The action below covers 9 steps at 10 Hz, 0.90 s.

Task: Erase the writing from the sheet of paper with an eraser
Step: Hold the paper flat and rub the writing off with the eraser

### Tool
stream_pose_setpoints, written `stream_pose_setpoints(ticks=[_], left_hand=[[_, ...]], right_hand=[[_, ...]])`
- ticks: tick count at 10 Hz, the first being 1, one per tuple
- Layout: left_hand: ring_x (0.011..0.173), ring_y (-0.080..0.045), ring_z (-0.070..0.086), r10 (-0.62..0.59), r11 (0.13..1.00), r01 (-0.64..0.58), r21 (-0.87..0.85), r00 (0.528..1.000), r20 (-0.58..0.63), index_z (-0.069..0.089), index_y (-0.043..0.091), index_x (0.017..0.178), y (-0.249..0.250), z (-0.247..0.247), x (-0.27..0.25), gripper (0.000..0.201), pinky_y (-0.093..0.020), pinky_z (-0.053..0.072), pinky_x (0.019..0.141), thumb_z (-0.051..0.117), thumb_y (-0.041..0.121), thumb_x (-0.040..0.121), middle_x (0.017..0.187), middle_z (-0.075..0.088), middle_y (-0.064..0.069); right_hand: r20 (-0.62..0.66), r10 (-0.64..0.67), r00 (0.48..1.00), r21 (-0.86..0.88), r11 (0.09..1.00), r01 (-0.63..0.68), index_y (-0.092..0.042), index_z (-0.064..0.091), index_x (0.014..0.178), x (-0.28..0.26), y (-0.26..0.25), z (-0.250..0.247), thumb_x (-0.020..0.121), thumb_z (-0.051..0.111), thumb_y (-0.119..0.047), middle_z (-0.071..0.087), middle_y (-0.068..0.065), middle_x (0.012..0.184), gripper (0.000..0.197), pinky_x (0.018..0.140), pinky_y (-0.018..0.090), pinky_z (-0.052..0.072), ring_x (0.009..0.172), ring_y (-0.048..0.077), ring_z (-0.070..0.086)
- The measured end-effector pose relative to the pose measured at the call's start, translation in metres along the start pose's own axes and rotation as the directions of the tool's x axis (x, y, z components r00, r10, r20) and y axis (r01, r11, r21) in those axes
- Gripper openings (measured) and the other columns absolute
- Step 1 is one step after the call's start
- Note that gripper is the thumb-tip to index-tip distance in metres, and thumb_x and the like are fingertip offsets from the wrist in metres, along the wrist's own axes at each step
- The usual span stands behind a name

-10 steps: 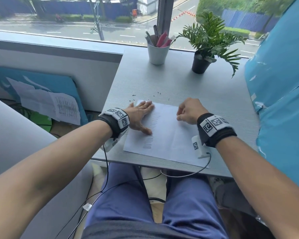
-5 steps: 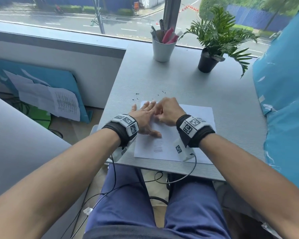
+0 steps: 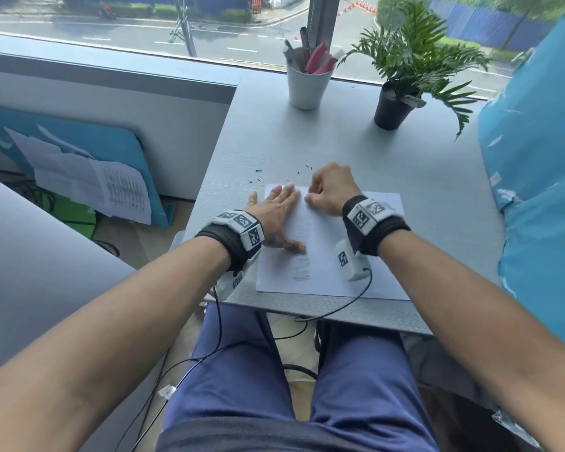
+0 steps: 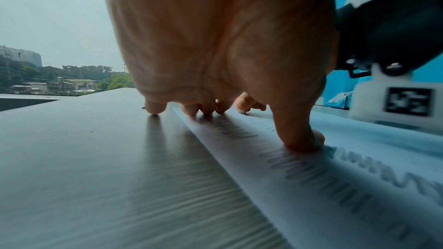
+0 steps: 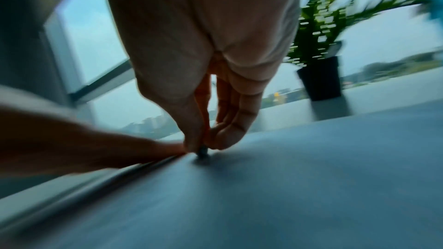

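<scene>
A white sheet of paper (image 3: pixel 327 256) lies near the front edge of the grey table (image 3: pixel 388 164), with faint pencil writing (image 3: pixel 300 270) down its left part. My left hand (image 3: pixel 276 216) lies flat on the sheet's left side, fingers straight and thumb spread, pressing it down (image 4: pixel 299 139). My right hand (image 3: pixel 330 190) is curled at the sheet's top, right beside the left fingertips. In the right wrist view its thumb and fingers pinch a small dark eraser (image 5: pixel 202 151) whose tip touches the paper. The right wrist view is blurred.
A white cup of pens (image 3: pixel 309 81) and a black-potted plant (image 3: pixel 395 102) stand at the table's back by the window. Dark eraser crumbs (image 3: pixel 258 171) lie beyond the sheet. A blue wrapped panel (image 3: pixel 542 177) borders the right side. Cables hang under the front edge.
My right hand moved left from the sheet's right part to beside the left fingertips, then slightly up toward the top edge. The left hand stayed flat on the sheet.
</scene>
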<state>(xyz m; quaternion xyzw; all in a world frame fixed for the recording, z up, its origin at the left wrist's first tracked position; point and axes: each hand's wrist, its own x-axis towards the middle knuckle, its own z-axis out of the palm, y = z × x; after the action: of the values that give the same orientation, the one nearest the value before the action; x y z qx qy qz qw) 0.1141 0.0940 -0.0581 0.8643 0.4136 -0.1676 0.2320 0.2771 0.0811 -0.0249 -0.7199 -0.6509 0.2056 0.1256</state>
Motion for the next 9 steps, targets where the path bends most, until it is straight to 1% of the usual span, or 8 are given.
stream_pose_setpoints(ticks=[1, 3, 4, 5, 6, 7, 8, 9], left_hand=[[0.152, -0.020, -0.015, 0.002, 1.000, -0.002, 0.000, 1.000, -0.002, -0.020, 0.019, 0.156, -0.001, 0.001, 0.002, 0.135, -0.060, -0.006, 0.117, 0.064, 0.081, 0.070, 0.164, -0.021, 0.001], [0.153, -0.018, -0.014, -0.006, 1.000, 0.006, -0.009, 1.000, -0.008, -0.014, 0.018, 0.158, 0.000, 0.000, -0.002, 0.132, -0.059, -0.005, 0.120, 0.066, 0.077, 0.071, 0.165, -0.019, 0.002], [0.153, -0.017, -0.014, -0.011, 1.000, 0.011, -0.010, 1.000, -0.013, -0.013, 0.019, 0.158, 0.000, 0.000, -0.001, 0.132, -0.058, -0.005, 0.119, 0.067, 0.077, 0.071, 0.166, -0.018, 0.003], [0.153, -0.018, -0.014, -0.012, 1.000, 0.012, -0.004, 1.000, -0.007, -0.014, 0.019, 0.158, 0.001, -0.001, -0.002, 0.132, -0.059, -0.005, 0.119, 0.066, 0.077, 0.072, 0.165, -0.019, 0.002], [0.153, -0.019, -0.014, -0.015, 1.000, 0.015, 0.002, 1.000, 0.003, -0.015, 0.019, 0.158, 0.001, -0.001, -0.001, 0.132, -0.061, -0.004, 0.119, 0.066, 0.077, 0.072, 0.165, -0.019, 0.002], [0.153, -0.020, -0.014, -0.025, 1.000, 0.025, 0.018, 1.000, 0.011, -0.014, 0.021, 0.158, 0.002, -0.003, -0.002, 0.129, -0.063, -0.003, 0.118, 0.065, 0.077, 0.073, 0.165, -0.021, 0.002], [0.153, -0.021, -0.014, -0.033, 0.998, 0.032, 0.047, 0.999, 0.032, -0.012, 0.023, 0.159, 0.005, -0.004, 0.000, 0.127, -0.066, -0.001, 0.117, 0.065, 0.077, 0.073, 0.165, -0.021, 0.001], [0.153, -0.020, -0.014, -0.039, 0.998, 0.037, 0.054, 0.998, 0.042, -0.011, 0.025, 0.159, 0.006, -0.006, 0.001, 0.126, -0.068, -0.002, 0.116, 0.066, 0.076, 0.073, 0.165, -0.021, 0.002]], right_hand=[[0.126, -0.095, 0.987, -0.011, 0.995, 0.097, -0.007, 0.072, 0.076, -0.019, -0.015, 0.014, 0.076, 0.074, -0.010, 0.067, 0.004, 0.074, 0.004, 0.059, 0.022, 0.047, 0.069, 0.017, 0.062], [0.073, 0.016, 0.997, 0.030, 0.999, -0.019, -0.012, 0.074, 0.084, -0.007, 0.008, -0.004, 0.083, 0.062, -0.015, 0.070, 0.003, 0.084, 0.012, 0.070, 0.018, 0.042, 0.079, 0.015, 0.061], [0.047, 0.024, 0.999, 0.030, 0.999, -0.025, -0.015, 0.071, 0.091, -0.004, 0.014, -0.003, 0.086, 0.058, -0.016, 0.071, 0.006, 0.097, 0.014, 0.078, 0.021, 0.043, 0.095, 0.022, 0.063], [0.018, -0.011, 1.000, 0.012, 1.000, 0.011, -0.018, 0.077, 0.094, -0.005, 0.013, 0.003, 0.086, 0.063, -0.017, 0.073, 0.003, 0.099, 0.016, 0.089, 0.021, 0.044, 0.099, 0.019, 0.063], [-0.014, -0.069, 0.998, -0.030, 0.997, 0.068, -0.018, 0.076, 0.095, -0.007, 0.010, 0.011, 0.081, 0.069, -0.021, 0.075, 0.003, 0.095, 0.016, 0.095, 0.026, 0.049, 0.095, 0.021, 0.067], [-0.097, -0.002, 0.995, 0.006, 1.000, 0.002, -0.013, 0.076, 0.086, -0.003, 0.011, 0.007, 0.077, 0.074, -0.022, 0.075, 0.003, 0.087, 0.013, 0.086, 0.023, 0.050, 0.086, 0.018, 0.067], [-0.049, -0.038, 0.998, 0.021, 0.999, 0.039, -0.012, 0.076, 0.077, -0.012, 0.001, 0.014, 0.076, 0.073, -0.016, 0.073, 0.002, 0.077, 0.005, 0.073, 0.025, 0.054, 0.071, 0.015, 0.066], [0.081, -0.106, 0.991, 0.040, 0.994, 0.103, -0.012, 0.076, 0.073, -0.022, -0.006, 0.014, 0.076, 0.072, -0.013, 0.072, 0.002, 0.071, 0.005, 0.060, 0.020, 0.049, 0.062, 0.012, 0.064]])
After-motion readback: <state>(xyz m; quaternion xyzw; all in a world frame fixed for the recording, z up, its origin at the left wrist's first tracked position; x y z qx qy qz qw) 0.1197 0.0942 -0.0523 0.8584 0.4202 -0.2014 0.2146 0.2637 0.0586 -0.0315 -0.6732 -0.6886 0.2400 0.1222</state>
